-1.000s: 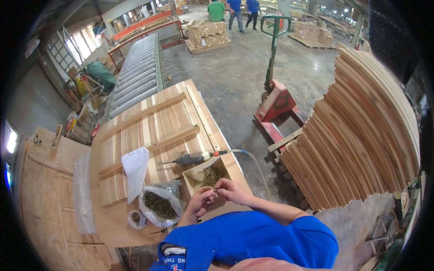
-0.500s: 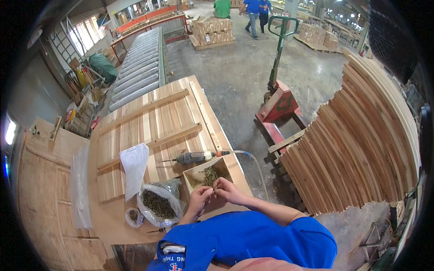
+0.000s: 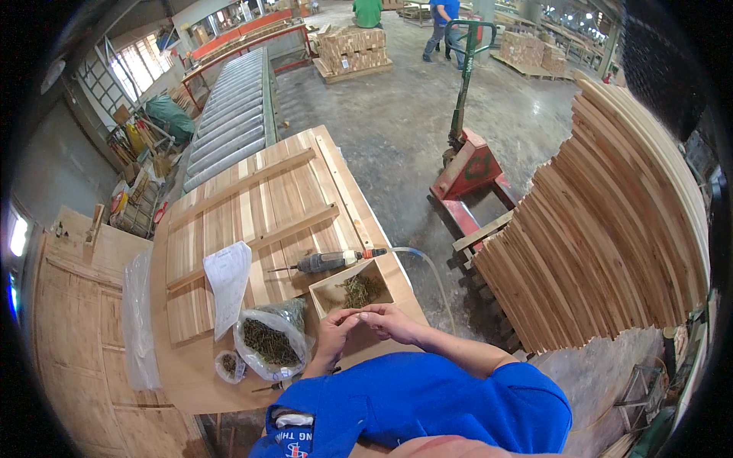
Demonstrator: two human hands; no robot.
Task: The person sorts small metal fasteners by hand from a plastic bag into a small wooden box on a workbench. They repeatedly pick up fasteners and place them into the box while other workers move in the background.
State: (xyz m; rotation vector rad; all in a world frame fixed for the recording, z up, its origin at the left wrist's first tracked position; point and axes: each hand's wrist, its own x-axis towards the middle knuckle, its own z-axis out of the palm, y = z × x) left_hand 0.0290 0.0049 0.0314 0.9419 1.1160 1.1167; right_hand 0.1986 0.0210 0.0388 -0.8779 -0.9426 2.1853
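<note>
My left hand (image 3: 334, 334) and my right hand (image 3: 388, 320) meet fingertip to fingertip at the near edge of an open wooden box (image 3: 327, 296). Both are closed in a pinch; whatever is between the fingers is too small to make out. Inside the box lies a heap of thin, brassy screw-like pieces (image 3: 360, 290). Left of my hands, a clear plastic bag (image 3: 294, 370) stands open, filled with similar dark pieces (image 3: 267, 341). Beside the bag is a small clear cup or bag (image 3: 227, 366). A pneumatic screwdriver (image 3: 324, 262) lies just beyond the box.
A slatted wooden panel (image 3: 229, 206) with crosspieces covers the table, a paper sheet (image 3: 227, 278) on it. An air hose (image 3: 435, 278) trails off rightward. Beyond stand a roller conveyor (image 3: 233, 114) and red pallet jack (image 3: 469, 168). Stacked boards (image 3: 603, 237) rise at right. People (image 3: 445, 27) are farther off.
My right hand has lowered slightly and both hands now sit closer together, nearer to me than the box's middle. In the distance, a person in blue has shifted position.
</note>
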